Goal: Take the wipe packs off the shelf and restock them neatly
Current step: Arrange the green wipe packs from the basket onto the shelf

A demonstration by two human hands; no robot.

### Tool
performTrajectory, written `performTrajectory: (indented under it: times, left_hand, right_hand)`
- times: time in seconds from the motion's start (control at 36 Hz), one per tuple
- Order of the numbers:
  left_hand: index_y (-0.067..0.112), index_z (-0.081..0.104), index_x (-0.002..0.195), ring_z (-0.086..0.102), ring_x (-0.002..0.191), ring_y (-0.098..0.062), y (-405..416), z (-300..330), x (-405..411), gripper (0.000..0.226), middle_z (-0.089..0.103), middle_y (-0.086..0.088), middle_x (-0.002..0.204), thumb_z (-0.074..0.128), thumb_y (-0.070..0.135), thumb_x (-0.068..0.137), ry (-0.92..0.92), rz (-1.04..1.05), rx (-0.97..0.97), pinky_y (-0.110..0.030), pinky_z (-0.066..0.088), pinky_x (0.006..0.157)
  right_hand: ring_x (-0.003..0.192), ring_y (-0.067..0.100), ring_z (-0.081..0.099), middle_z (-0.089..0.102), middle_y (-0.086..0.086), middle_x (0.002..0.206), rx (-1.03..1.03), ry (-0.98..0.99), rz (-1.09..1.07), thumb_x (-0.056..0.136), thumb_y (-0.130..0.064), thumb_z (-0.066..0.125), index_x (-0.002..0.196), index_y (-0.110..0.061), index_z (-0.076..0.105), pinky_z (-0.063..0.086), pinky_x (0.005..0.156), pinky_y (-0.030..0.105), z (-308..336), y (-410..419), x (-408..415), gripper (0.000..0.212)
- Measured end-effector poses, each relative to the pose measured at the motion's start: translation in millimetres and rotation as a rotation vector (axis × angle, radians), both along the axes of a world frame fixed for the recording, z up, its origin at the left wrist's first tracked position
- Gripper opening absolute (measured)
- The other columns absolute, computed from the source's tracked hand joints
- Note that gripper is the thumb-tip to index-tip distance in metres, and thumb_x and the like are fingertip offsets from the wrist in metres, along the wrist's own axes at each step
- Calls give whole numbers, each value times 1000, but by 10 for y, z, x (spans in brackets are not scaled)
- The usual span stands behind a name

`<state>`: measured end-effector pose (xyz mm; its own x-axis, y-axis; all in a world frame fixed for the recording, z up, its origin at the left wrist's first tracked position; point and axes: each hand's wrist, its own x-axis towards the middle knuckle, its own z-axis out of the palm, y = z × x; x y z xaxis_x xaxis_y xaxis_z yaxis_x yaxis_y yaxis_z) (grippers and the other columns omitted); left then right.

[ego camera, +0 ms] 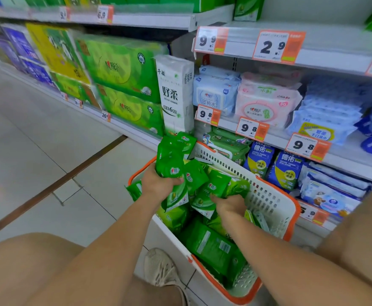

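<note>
Left hand grips a stack of small glossy green plastic wipe packs, fingers curled round the lower end, stack raised above the far-left corner of the white perforated plastic shopping basket with orange rim. Each pack is a flat soft pouch, bright green, with a red-and-white heart logo near one end and white print; the top ones fan out and tilt toward the shelf

Right hand is down inside the basket, fingers curled onto another green pack of the same kind; fingertips are buried among the packs, so how firm the hold is I cannot tell. That pack shows "99.9" style print and a pale leaf graphic at its lower end

Basket holds a loose heap of the same small pouches, lying at mixed angles, plus larger flat green wipe packs lower down with a white barcode label facing up

Basket sits on the pale tiled floor just beside the white metal store shelving. Shelf rows next to it carry light blue wipe packs, pink wipe packs and blue-and-yellow wipe packs, with orange-and-white price tags on the rail edges. To the left, big green tissue bundles and a tall white tissue pack

Beige sneaker is just beside the near side of the basket
</note>
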<state>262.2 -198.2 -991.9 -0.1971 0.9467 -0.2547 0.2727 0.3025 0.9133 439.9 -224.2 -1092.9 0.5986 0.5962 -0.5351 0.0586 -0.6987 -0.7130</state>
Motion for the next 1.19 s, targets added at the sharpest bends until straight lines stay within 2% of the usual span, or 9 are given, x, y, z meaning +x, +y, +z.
performTrajectory:
  times: [0.17, 0.36, 0.5, 0.61, 0.72, 0.83, 0.97, 1.11, 1.19]
  left_hand:
    - [25, 53, 101, 67, 92, -19, -33, 11, 26, 61, 66, 7, 91, 93, 5, 60, -1, 18, -19, -33, 55, 86]
    - [27, 62, 93, 72, 91, -23, -69, 55, 91, 46, 74, -1, 101, 92, 11, 63, -157, 21, -73, -43, 58, 88]
    - [28, 66, 100, 68, 100, -24, -27, 229, 125, 20, 72, -2, 112, 73, 41, 86, -161, 70, -73, -42, 52, 97]
    - [23, 61, 121, 62, 112, -29, -39, 341, 231, 52, 66, -3, 123, 58, 63, 88, -201, 18, -149, -52, 45, 105]
    - [22, 52, 139, 60, 120, -30, 224, 153, 360, 128, 61, -5, 135, 40, 106, 43, -250, -2, -128, -54, 45, 104]
    - [19, 70, 112, 71, 93, -23, -91, 936, 629, 79, 76, -6, 96, 23, 79, 88, -362, -92, -66, -41, 56, 89]
    - [32, 40, 126, 50, 120, -5, -168, 1299, 727, 58, 54, 18, 126, 49, 73, 86, -264, -331, 78, -32, 38, 107]
    - [29, 42, 141, 71, 96, -4, -107, 1403, 729, 61, 73, 13, 110, 71, 30, 88, -251, -475, 142, -20, 54, 77]
    - [34, 48, 117, 72, 77, 0, 20, 1665, 865, 33, 74, 18, 85, 66, 25, 91, -319, -495, 178, -15, 54, 60]
  right_hand:
    - [100, 32, 66, 67, 17, 118, 27, 52, 101, 78, -33, 85, 119, -1, 62, 51, 79, 35, 79, -53, -188, 57]
    - [79, 27, 60, 68, 15, 99, 69, 128, 51, 91, -31, 68, 101, 1, 65, 49, 68, 35, 199, -66, -115, 35]
    - [71, 26, 52, 60, 9, 81, 410, 65, -239, 92, -26, 56, 82, -8, 56, 40, 65, 37, 606, -138, 221, 21]
    - [82, 25, 54, 58, 8, 87, 518, 346, -3, 83, -33, 59, 87, -9, 57, 41, 75, 37, 1210, -14, 395, 24]
    - [107, 27, 55, 56, 7, 119, 348, 238, 455, 89, -38, 53, 114, -9, 58, 43, 97, 43, 1571, 8, 317, 39]
    - [113, 24, 61, 60, 6, 125, 435, 421, 444, 80, -37, 56, 130, -26, 42, 47, 103, 52, 1661, -64, 103, 53]
    - [121, 12, 54, 52, -9, 139, 599, 531, 351, 94, -28, 51, 144, -37, 35, 48, 98, 42, 1926, -151, 51, 54]
    - [104, 30, 71, 75, 9, 110, 691, 615, 326, 74, -32, 66, 119, -21, 66, 52, 97, 56, 2225, -162, 241, 47]
    - [101, 24, 72, 76, 4, 108, 750, 498, 428, 76, -18, 71, 123, -25, 61, 55, 94, 48, 2525, -112, 414, 48]
